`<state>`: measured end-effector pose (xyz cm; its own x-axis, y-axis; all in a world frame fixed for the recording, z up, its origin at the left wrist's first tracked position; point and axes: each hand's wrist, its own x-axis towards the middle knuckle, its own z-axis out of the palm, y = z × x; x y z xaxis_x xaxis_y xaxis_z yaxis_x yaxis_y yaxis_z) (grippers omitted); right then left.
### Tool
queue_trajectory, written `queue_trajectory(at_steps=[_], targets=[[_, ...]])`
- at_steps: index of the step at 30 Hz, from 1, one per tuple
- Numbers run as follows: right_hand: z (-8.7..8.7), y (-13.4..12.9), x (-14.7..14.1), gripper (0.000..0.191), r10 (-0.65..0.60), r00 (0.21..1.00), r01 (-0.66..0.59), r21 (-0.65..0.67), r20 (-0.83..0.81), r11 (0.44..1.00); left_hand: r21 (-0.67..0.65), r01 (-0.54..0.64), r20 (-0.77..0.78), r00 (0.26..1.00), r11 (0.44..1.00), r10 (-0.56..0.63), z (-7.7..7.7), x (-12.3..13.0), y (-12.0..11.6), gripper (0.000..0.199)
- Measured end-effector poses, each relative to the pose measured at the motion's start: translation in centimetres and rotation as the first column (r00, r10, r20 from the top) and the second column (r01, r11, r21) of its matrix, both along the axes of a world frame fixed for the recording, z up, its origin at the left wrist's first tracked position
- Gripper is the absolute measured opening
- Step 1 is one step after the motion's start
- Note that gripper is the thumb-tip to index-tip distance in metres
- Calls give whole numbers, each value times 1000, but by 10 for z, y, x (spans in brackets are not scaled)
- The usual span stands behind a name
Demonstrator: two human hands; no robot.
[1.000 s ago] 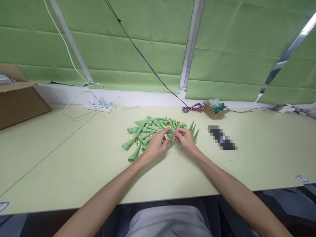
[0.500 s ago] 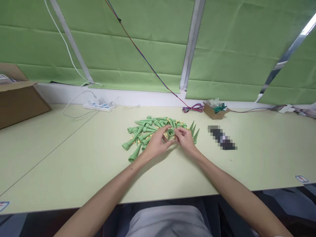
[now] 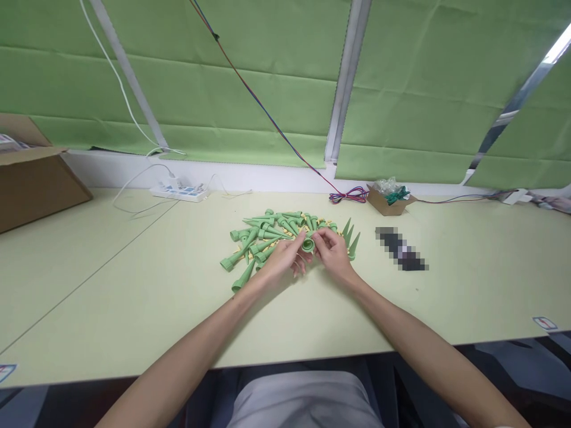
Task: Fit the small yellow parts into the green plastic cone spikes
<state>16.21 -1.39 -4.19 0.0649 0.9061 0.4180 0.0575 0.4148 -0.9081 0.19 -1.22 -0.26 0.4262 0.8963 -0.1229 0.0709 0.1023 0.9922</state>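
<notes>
Between my two hands is a green plastic piece, its round open end facing up toward me. My left hand has its thumb and fingers closed on the piece from the left. From the right, my right hand pinches the rim with thumb and fingertips. Behind and left of my hands lies a pile of green cone-shaped spikes with round caps, with small yellow parts among them. A few green spikes point up just right of my right hand.
A small cardboard box with plastic bags stands at the back, beside coiled wires. A power strip and a large cardboard box are at the left. A pixelated dark object lies right.
The green piece has tilted and shifted slightly toward me. The fingers of my left hand have moved from a wide hold around it to a closer grip, with fingers curled beneath.
</notes>
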Motion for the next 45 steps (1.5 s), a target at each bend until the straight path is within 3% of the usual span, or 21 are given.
queue_trajectory(at_steps=[6,10,18,22,28,34,37,39,42,45], targets=[[1,-2,0,42,22,1000,-22,-33,-2,999,40,26,-15,1000,999,-26,-1,-1,0,58],[4,-1,1,44,27,1000,-28,-40,-16,999,228,51,-148,989,972,-17,-1,-3,-2,55],[7,1,3,50,17,1000,-17,-79,-1,997,586,7,-251,952,810,174,-10,-3,-3,26],[4,3,3,52,25,1000,-26,-120,-4,992,669,27,-257,946,743,196,-15,-5,0,15],[0,5,3,47,32,999,-38,-171,-38,984,729,104,-304,935,677,184,-17,-7,0,17],[-2,6,2,42,-1,998,-9,-152,-66,988,695,79,-299,936,715,188,-19,-4,-1,26],[-2,8,2,43,-42,993,30,-111,-108,993,666,-4,-239,946,746,219,-20,-3,0,36],[-2,8,3,45,-84,989,73,-89,-126,993,625,-74,-200,947,777,252,-20,-2,1,33],[0,8,4,44,-125,985,120,-50,-116,991,451,-117,-150,967,885,204,-17,-1,4,25],[2,6,3,42,-101,992,101,1,-75,995,121,-55,-42,997,991,61,-10,1,4,49]])
